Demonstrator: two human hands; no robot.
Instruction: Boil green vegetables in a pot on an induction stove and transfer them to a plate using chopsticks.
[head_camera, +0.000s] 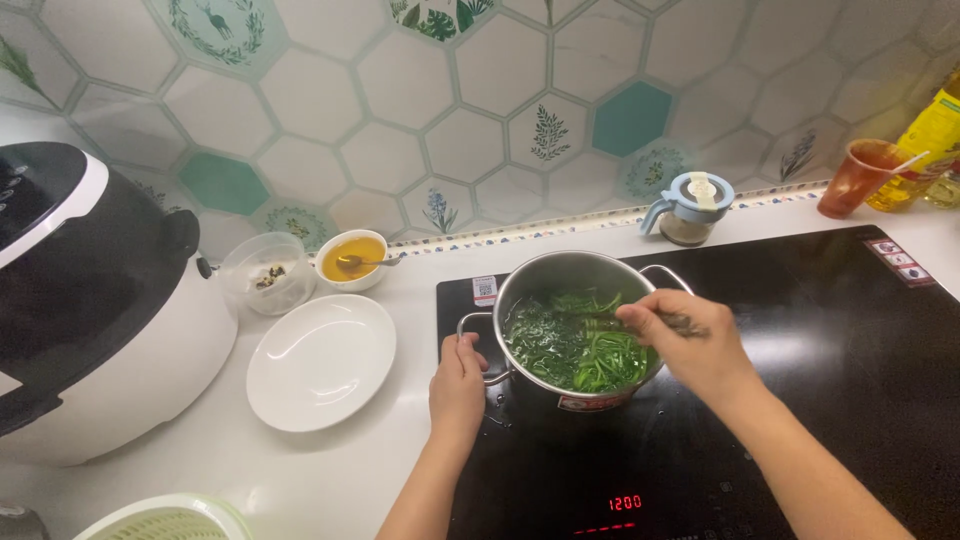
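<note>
A steel pot (548, 268) of dark green leafy vegetables (575, 345) in water stands on a black induction cooktop (820, 340). My left hand (457, 385) grips the pot's left handle. My right hand (690, 345) is over the pot's right side, closed on a thin utensil (600, 323), likely chopsticks, whose tip reaches into the greens.
A white empty plate (320, 360) lies left of the cooktop. Behind it are a small bowl of yellow liquid with a spoon (352, 258) and a clear container (265, 272). A rice cooker (90, 300) fills the left. A blue-lidded jar (690, 208), an orange cup (858, 176) and an oil bottle (925, 140) stand at the back.
</note>
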